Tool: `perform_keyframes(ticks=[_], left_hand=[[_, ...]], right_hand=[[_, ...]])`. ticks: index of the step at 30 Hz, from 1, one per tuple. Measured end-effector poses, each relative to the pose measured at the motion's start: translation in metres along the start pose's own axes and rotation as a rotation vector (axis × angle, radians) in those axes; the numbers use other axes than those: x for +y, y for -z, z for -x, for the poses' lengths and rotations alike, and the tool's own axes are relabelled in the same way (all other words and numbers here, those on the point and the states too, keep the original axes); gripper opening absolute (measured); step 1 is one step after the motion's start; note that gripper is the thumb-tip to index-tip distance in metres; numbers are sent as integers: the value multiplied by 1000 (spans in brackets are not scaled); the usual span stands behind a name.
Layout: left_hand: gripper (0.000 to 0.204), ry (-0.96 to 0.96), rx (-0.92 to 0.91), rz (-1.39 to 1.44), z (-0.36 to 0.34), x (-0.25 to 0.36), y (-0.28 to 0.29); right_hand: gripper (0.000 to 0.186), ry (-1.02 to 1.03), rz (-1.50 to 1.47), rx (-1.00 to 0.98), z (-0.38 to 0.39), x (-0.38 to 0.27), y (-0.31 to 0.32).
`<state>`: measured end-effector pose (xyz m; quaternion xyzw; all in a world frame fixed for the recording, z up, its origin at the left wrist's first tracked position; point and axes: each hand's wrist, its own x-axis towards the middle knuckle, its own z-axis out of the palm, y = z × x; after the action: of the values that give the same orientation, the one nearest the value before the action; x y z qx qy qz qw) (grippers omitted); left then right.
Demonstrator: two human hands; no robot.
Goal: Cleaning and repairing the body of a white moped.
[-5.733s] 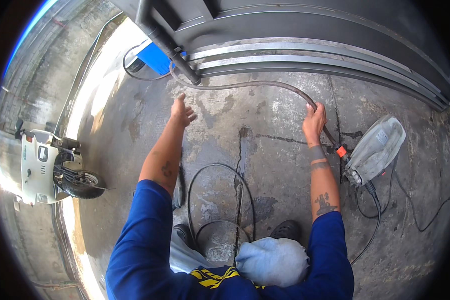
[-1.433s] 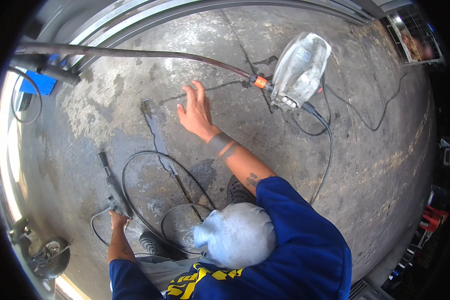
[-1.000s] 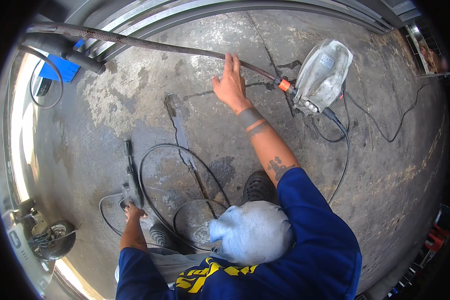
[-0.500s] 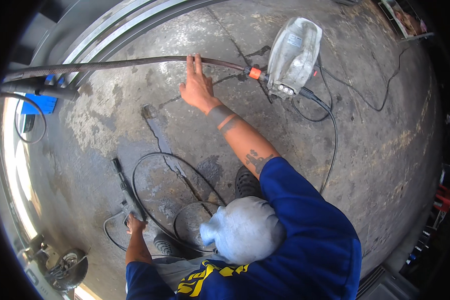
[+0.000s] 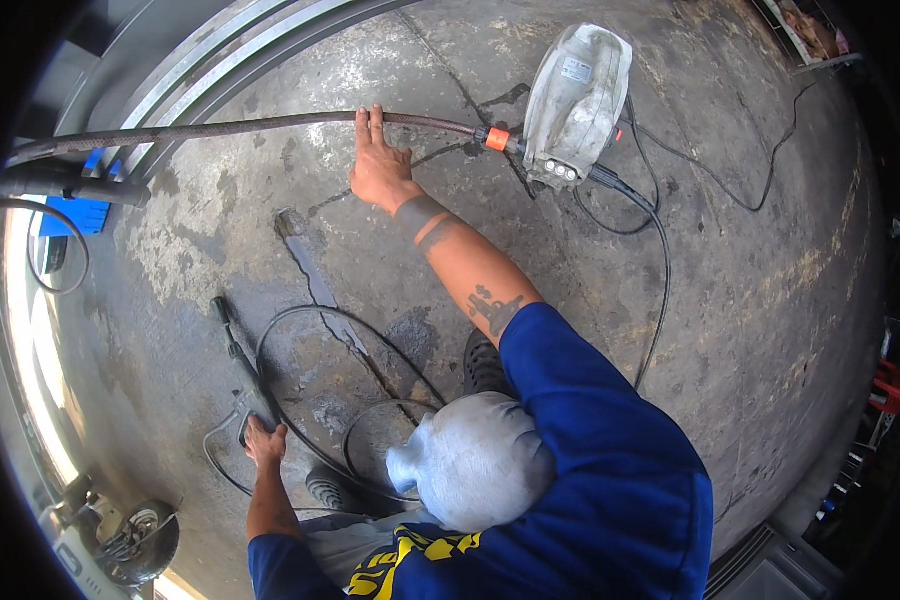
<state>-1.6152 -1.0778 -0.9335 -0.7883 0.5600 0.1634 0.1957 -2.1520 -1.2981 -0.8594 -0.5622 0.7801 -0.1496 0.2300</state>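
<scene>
My right hand (image 5: 378,172) reaches forward with two fingers stretched across a dark brownish hose (image 5: 260,125); its other fingers are bent. That hose ends in an orange connector (image 5: 497,140) at a dusty grey pressure washer (image 5: 578,105). Low on the left, my left hand (image 5: 264,442) has the rear grip of a grey and black spray gun (image 5: 248,385) between thumb and fingers. The gun points up and left, close to the floor; whether it touches the concrete I cannot tell. A thin black hose (image 5: 300,310) loops beside it.
My bent knee in grey trousers (image 5: 485,460) and dark shoe (image 5: 485,365) are in the middle. A black cable (image 5: 665,260) runs from the washer. A blue object (image 5: 75,215) and metal rails (image 5: 200,85) stand far left. A wheel (image 5: 150,540) is at lower left.
The spray gun has shifted slightly forward and left, with my left hand still at its grip. My right fingers remain across the hose. The whole view has drifted a little.
</scene>
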Motion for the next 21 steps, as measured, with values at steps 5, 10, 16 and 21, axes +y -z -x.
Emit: perform_keyframes(ticks=[5, 10, 16, 21], left_hand=[[76, -139, 67, -203, 9, 43, 111], [56, -317, 227, -348, 6, 3, 201], [66, 6, 505, -29, 26, -138, 225], [67, 285, 440, -14, 60, -111, 227]], right_hand=[[93, 10, -15, 17, -3, 2, -2], [96, -11, -57, -3, -2, 11, 9], [94, 43, -102, 7, -6, -14, 1], [91, 59, 16, 160, -3, 12, -1]])
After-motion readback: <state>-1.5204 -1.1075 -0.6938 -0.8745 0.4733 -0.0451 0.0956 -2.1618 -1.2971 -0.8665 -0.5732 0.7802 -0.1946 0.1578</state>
